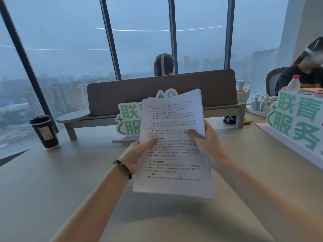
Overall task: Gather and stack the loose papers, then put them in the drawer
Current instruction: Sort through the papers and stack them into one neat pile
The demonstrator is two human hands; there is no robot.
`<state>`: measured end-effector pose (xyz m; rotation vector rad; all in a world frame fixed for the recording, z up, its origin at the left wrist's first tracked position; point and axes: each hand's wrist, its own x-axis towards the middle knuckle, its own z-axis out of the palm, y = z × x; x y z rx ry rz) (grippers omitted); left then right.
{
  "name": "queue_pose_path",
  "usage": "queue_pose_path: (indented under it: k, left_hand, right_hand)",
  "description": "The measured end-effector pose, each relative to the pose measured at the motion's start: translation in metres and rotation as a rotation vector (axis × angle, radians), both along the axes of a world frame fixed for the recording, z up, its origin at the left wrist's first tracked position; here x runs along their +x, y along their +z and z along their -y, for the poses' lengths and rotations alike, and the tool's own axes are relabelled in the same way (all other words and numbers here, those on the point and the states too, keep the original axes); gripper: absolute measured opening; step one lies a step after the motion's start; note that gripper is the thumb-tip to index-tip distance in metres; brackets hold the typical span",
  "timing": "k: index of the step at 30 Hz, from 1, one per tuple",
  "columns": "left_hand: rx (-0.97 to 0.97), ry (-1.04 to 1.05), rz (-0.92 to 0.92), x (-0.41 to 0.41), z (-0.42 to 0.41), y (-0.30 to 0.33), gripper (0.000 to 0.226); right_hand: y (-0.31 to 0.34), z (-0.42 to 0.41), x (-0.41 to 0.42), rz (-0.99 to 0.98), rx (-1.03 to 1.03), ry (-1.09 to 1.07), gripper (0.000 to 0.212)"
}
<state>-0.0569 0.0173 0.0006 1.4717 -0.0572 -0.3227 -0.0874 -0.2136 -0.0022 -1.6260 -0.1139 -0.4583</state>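
Observation:
A stack of white printed papers [173, 165] is held up above the beige desk [52, 180], tilted toward me with its lower edge in the air. My left hand [136, 154] grips its left edge, thumb on the front sheet; a dark bead bracelet sits on that wrist. My right hand [206, 138] grips the right edge, thumb pressed on the top page. The upper sheets fan slightly apart at the top right corner. No drawer is in view.
A dark takeaway coffee cup [44, 132] stands at the left. Behind the papers are a green-lettered sign [128, 119] and a brown desk divider [160, 89]. Another green sign [297, 123] stands at the right, with a bottle [293, 83] and a seated person [304, 74] behind it.

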Motion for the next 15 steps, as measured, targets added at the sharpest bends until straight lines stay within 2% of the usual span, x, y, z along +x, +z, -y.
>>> queue_pose_path:
  k: [2,4,6,8,11,15]
  left_hand:
    - [-0.008,0.115,0.144,-0.005,0.011,-0.004,0.029]
    - [-0.030,0.216,0.278,-0.011,0.021,-0.007,0.014]
    - [-0.061,0.280,0.384,-0.016,0.026,-0.007,0.007]
    - [-0.072,0.295,0.461,-0.018,0.027,-0.005,0.007]
    - [-0.088,0.291,0.515,-0.020,0.025,-0.007,0.009]
    - [-0.094,0.237,0.396,-0.024,0.026,-0.029,0.016]
  right_hand:
    - [-0.001,-0.003,-0.004,0.119,-0.152,-0.065,0.022]
    - [0.000,-0.007,-0.007,0.201,-0.198,-0.113,0.023]
    - [0.004,-0.008,-0.009,0.223,-0.092,-0.082,0.026]
    - [0.012,-0.006,-0.013,0.179,0.114,0.052,0.040]
    - [0.019,-0.002,-0.018,0.146,0.310,0.182,0.050]
    - [-0.005,-0.005,-0.018,-0.011,0.187,0.178,0.032]
